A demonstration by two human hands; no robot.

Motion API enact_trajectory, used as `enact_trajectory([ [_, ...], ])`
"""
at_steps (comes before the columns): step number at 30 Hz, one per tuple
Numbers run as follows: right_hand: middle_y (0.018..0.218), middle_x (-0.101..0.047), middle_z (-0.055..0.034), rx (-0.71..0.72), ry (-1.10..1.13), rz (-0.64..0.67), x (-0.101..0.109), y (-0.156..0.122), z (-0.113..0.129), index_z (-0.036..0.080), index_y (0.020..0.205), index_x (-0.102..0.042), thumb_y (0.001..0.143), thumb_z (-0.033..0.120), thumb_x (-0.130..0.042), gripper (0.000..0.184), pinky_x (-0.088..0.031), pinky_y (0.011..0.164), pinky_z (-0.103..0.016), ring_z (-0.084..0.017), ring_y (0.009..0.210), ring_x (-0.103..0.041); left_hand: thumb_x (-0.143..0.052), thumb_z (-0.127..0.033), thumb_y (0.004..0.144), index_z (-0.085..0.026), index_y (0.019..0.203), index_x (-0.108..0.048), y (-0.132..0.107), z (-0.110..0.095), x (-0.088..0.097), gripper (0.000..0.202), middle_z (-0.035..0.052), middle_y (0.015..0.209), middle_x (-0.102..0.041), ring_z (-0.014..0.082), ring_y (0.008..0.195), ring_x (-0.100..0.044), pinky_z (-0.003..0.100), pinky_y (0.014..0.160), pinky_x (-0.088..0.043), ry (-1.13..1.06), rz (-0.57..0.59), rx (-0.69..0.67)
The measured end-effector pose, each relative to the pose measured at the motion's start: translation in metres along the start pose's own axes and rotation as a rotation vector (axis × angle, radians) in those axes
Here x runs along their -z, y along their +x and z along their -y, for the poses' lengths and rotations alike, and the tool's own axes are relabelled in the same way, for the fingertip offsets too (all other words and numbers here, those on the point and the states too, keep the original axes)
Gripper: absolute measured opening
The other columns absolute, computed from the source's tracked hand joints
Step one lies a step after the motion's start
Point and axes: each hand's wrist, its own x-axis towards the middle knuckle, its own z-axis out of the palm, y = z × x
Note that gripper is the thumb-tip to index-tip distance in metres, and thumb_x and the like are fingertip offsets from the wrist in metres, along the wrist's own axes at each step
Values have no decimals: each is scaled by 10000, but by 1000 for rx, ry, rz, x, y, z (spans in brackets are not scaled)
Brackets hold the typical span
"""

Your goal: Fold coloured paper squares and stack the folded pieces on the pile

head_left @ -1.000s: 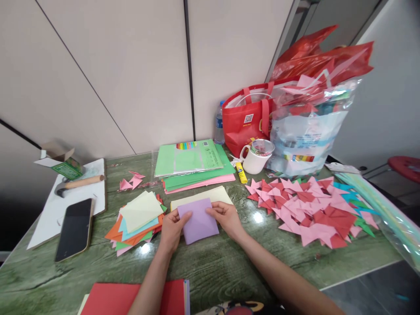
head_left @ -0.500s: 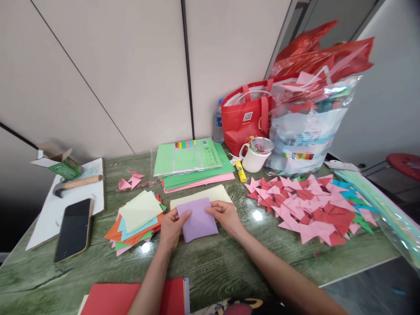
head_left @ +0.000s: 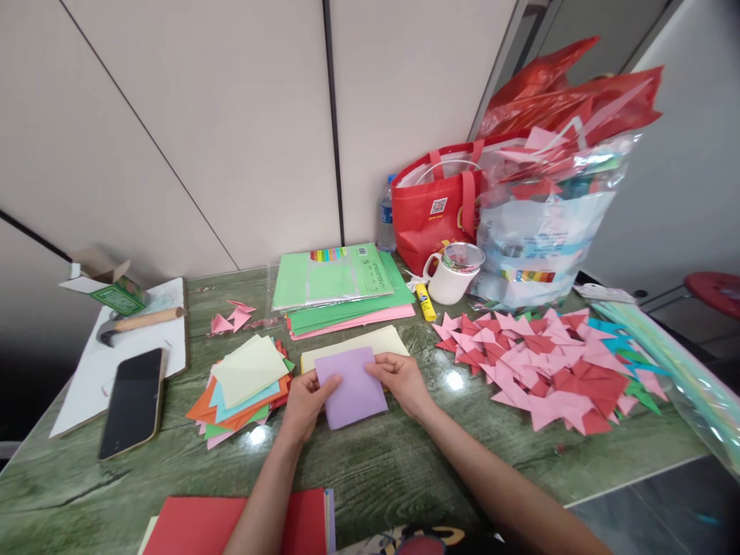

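Note:
A square sheet of purple paper (head_left: 354, 391) is held up between my two hands, just above the table. My left hand (head_left: 305, 401) pinches its left edge, thumb in front and fingers behind. At the upper right edge, my right hand (head_left: 400, 379) grips the sheet between thumb and fingers. Behind it lies a cream paper strip (head_left: 370, 343), partly covered by the purple sheet and my hands. Left of my left hand sits a loose pile of coloured paper squares (head_left: 248, 374), cream on top. A stack of red paper (head_left: 196, 526) lies under my left forearm.
Folded pink and red paper pieces (head_left: 543, 358) spread at the right. Green paper packs (head_left: 332, 281), a glue stick (head_left: 425, 302), a white mug (head_left: 452, 277), and a red bag (head_left: 433, 204) stand at the back. A phone (head_left: 132, 402) and a hammer (head_left: 139, 320) lie left.
The purple sheet and both hands stay almost in place. The whole view has shifted very slightly; both hands keep their hold on the sheet.

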Motion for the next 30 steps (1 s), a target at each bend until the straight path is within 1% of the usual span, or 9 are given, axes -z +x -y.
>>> enact_trajectory([
  [7,572,-665,-14,-5,29,12,-2,-1,1,144,700,-642,516,393,-731,322,-459,462,-234,-134,481,-584,-703,-279,594,-108,821,-680,0,0,0,285,63,654,-693,150,527,-594,242,495,-467,-10,-11,-25],
  [12,558,-661,-14,-20,44,-2,-2,-1,2,135,682,-637,502,373,-742,316,-452,441,-218,-126,467,-581,-693,-264,610,-100,836,-674,2,3,2,280,64,650,-691,154,531,-594,249,494,-470,-6,-19,-39],
  [18,565,-667,-22,-42,43,5,-2,-1,4,135,677,-643,484,374,-751,326,-463,465,-234,-141,486,-594,-701,-270,599,-98,818,-676,2,3,1,280,63,637,-688,156,522,-593,248,489,-471,0,-30,-45],
  [24,584,-672,-25,-44,40,30,0,1,2,137,698,-648,509,361,-743,308,-471,466,-228,-135,491,-595,-701,-286,595,-107,736,-674,1,3,1,230,56,621,-687,154,510,-588,243,479,-462,8,-32,-50],
  [30,604,-670,-26,-59,-5,55,5,4,2,129,725,-653,522,365,-734,321,-481,460,-229,-132,505,-596,-719,-299,563,-109,728,-676,2,3,2,256,53,609,-686,155,492,-586,246,469,-459,5,-77,-45],
])
